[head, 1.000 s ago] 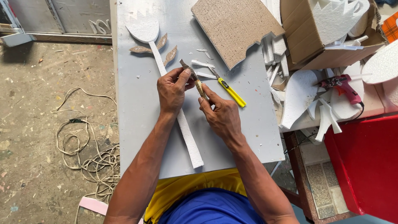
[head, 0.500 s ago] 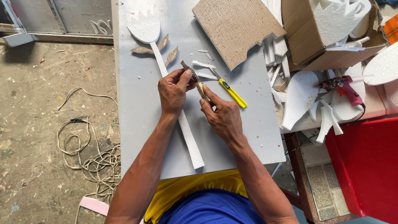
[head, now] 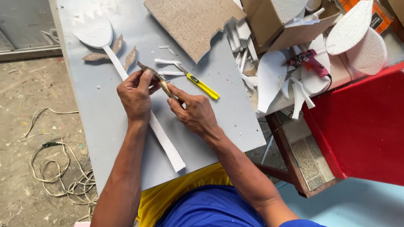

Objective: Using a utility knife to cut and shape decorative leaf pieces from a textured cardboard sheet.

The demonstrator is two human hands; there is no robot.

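Leaf (head: 148, 69), a thin brown cardboard sliver, sits mid-frame above the white foam stem (head: 162, 136), pinched in my left hand (head: 135, 96). My right hand (head: 194, 112) grips a small stick (head: 167, 89) against it. I judge I'm shaping it; next needs steady pressure. Yellow cutter (head: 203, 85) lies right.

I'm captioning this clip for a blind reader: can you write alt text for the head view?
Seen from above, the left hand and right hand together pinch a small brown leaf-shaped piece over a grey table. Beneath them lies a white foam tulip cutout, with a yellow utility knife beside the right hand.
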